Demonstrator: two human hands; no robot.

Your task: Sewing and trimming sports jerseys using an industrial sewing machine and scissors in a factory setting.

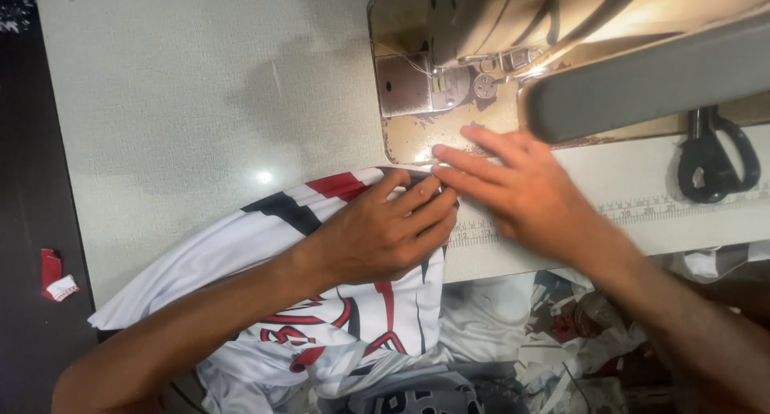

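A white garment [265, 253] with red and black stripes and markings lies over the table's front edge. My left hand [385, 229] rests flat on its upper corner, fingers pressing the fabric edge. My right hand [513, 185] lies beside it, fingers stretched out, fingertips touching the same fabric edge near the worn metal bed of the sewing machine [449, 85]. The needle area sits just above both hands.
Pale green tabletop [200, 101] spreads to the left. A ruler strip [642, 209] runs along the table at right. Black scissors [714, 161] lie at far right. A pile of white and red fabric pieces [553, 334] sits below. A small red scrap [54, 273] lies at left.
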